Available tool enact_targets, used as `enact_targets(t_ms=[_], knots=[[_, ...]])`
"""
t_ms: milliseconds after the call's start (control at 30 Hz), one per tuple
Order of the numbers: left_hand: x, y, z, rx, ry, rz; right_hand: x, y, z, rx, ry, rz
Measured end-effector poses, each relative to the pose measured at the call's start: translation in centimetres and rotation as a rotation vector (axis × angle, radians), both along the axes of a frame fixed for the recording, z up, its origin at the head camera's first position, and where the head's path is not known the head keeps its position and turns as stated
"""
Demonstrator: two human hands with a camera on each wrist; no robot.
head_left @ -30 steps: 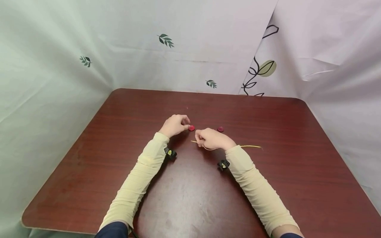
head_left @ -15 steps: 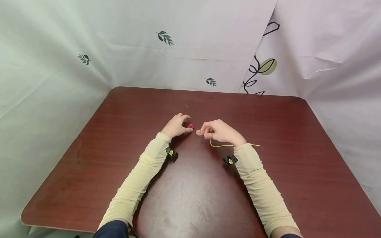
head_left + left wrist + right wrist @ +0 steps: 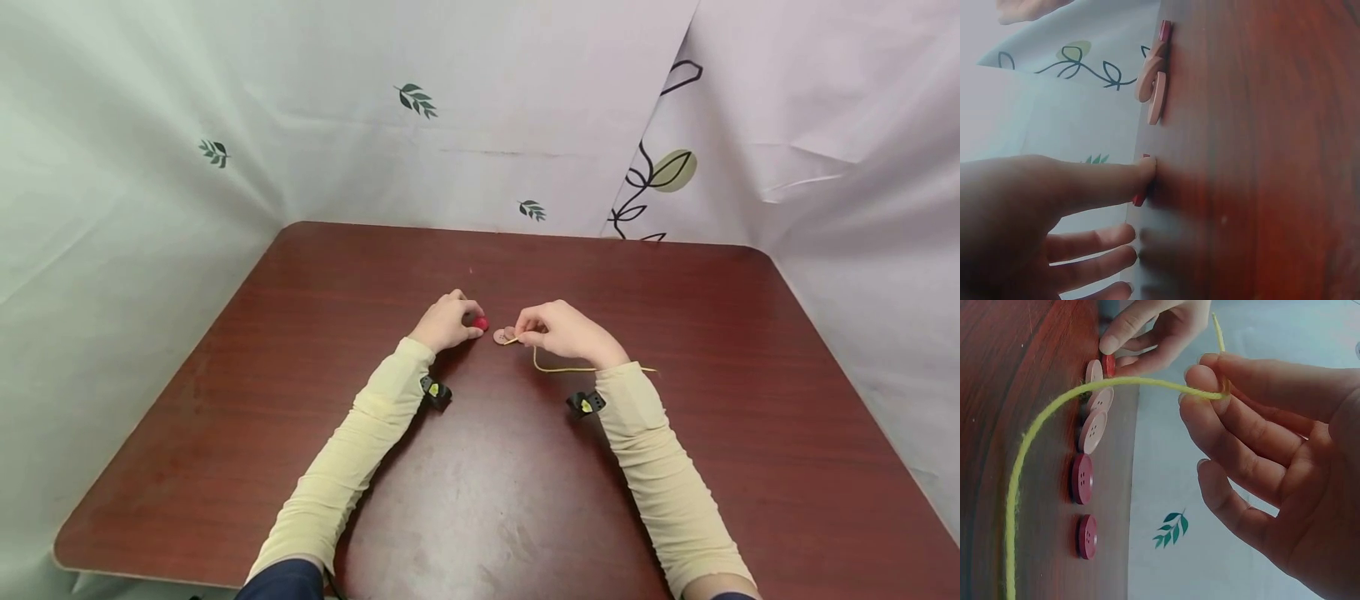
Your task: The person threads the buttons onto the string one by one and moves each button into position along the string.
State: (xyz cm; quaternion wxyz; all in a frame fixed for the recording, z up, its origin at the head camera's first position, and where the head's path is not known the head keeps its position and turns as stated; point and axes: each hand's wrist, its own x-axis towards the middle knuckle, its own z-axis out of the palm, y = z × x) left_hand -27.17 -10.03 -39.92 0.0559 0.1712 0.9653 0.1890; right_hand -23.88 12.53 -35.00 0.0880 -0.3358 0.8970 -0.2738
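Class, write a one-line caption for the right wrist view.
Right hand pinches yellow cord near pale pink buttons; left hand holds a red button.

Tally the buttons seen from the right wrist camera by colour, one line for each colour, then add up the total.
Red button: 1
Pale pink buttons: 3
Dark pink buttons: 2
Total: 6

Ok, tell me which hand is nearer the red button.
Left. The left hand is touching the red button; the right hand is apart from it, off to the right, pinching yellow string.
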Motion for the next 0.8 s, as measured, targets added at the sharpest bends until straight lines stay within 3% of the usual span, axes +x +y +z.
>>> enact_targets(t_ms=[167, 367, 800], knots=[[0.1, 0.0, 0.1, 0.019, 0.006, 0.017, -0.2, 0.4, 0.0, 0.001, 0.006, -0.007], [-0.3, 0.1, 0.1, 0.106, 0.014, -0.005, -0.5, 1.1, -0.2, 0.001, 0.029, -0.011], [0.2, 0.9, 1.6, 0.201, 0.039, -0.056, -1.1, 1.9, -0.4, -0.015, -0.006, -0.038]])
